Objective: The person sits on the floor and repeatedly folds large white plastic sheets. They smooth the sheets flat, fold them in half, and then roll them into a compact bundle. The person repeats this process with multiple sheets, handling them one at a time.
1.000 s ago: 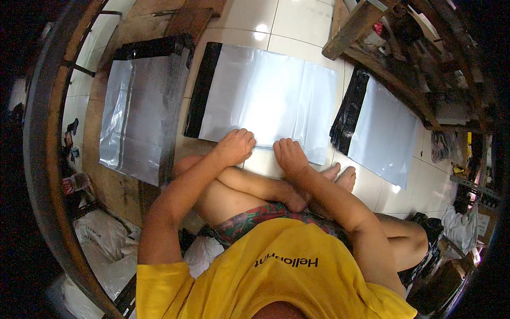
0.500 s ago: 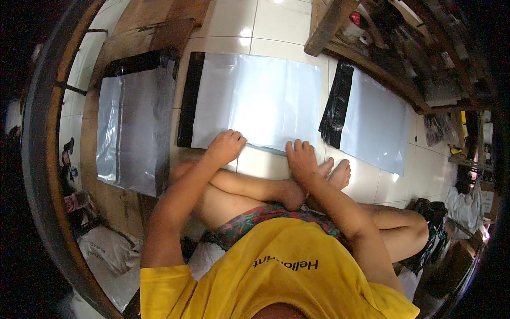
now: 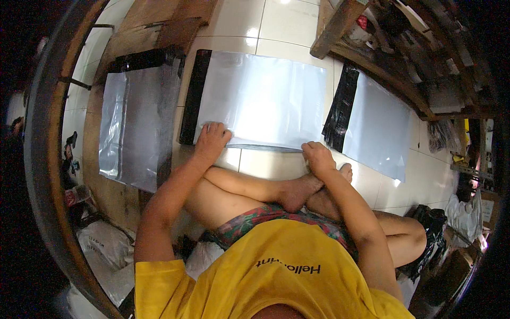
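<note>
A stack of pale plastic mailing bags (image 3: 265, 95) with a black strip along its left end lies on the floor in front of me. My left hand (image 3: 214, 139) grips its near edge toward the left, fingers over the top sheet and thumb hidden. At the near right corner, my right hand (image 3: 319, 157) has its fingers closed on the edge. Between the hands the near edge bows and shows several layers.
To the left, another pile of bags (image 3: 133, 122) rests on a brown board (image 3: 93, 154). A third pile (image 3: 377, 125) lies right of the middle one, beside a wooden frame (image 3: 340, 29). My crossed legs (image 3: 249, 183) are close to the near edge.
My left hand has slid left along the near edge, and my right hand has moved slightly right to the corner, its fingers now curled in. The near edge now shows its layers more.
</note>
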The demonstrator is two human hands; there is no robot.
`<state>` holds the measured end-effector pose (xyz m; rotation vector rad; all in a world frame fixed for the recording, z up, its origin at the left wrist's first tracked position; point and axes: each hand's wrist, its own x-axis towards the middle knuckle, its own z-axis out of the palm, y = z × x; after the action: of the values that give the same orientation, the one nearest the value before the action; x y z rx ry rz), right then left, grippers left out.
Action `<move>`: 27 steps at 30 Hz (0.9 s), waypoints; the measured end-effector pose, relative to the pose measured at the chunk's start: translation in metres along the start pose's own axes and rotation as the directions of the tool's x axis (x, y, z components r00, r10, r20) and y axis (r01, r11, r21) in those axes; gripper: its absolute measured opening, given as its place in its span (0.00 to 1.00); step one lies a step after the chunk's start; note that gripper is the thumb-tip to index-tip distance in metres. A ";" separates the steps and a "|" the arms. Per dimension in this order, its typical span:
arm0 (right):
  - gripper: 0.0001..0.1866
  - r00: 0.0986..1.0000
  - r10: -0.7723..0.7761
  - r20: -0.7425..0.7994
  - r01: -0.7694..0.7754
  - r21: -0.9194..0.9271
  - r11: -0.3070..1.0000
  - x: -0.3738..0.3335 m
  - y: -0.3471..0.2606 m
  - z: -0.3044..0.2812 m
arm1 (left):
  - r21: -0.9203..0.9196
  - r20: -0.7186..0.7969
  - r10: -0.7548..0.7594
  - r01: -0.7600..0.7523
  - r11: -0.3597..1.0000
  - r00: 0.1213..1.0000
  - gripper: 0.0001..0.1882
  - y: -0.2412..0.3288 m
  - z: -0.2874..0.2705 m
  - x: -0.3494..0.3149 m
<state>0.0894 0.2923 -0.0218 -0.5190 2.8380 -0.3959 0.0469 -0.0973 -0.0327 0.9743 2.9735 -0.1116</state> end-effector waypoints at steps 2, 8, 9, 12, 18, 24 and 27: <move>0.07 0.998 -0.032 0.055 0.032 -0.001 0.999 0.003 0.001 -0.009 | -0.051 0.027 -0.017 0.019 0.998 0.999 0.10 -0.005 -0.007 -0.003; 0.06 0.993 -0.078 0.090 0.082 -0.045 0.996 0.014 0.008 -0.025 | -0.084 0.044 -0.050 0.053 0.995 0.998 0.13 -0.041 0.017 -0.017; 0.06 0.992 -0.063 0.112 0.070 -0.061 0.996 0.014 0.009 -0.029 | -0.131 0.062 -0.040 0.048 0.990 0.997 0.13 -0.048 0.014 -0.018; 0.09 0.981 -0.049 0.189 0.059 -0.048 0.997 0.017 0.020 -0.033 | -0.251 0.177 -0.015 0.060 0.966 0.984 0.15 -0.063 0.001 -0.014; 0.14 0.976 0.034 0.217 -0.075 0.183 0.980 0.038 0.044 -0.057 | -0.340 0.473 -0.084 0.270 0.901 0.877 0.15 -0.086 -0.009 0.007; 0.14 0.964 0.145 0.222 -0.211 0.308 0.928 0.067 0.061 -0.065 | -0.359 0.508 -0.195 0.412 0.837 0.839 0.21 -0.102 -0.025 0.011; 0.14 0.972 0.171 0.158 -0.214 0.316 0.924 0.073 0.071 -0.049 | -0.401 0.522 -0.216 0.461 0.792 0.825 0.25 -0.108 -0.028 0.023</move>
<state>-0.0125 0.3399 -0.0102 -0.1866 2.5908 -0.7538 -0.0349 -0.1684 0.0015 0.2671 2.4875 0.3872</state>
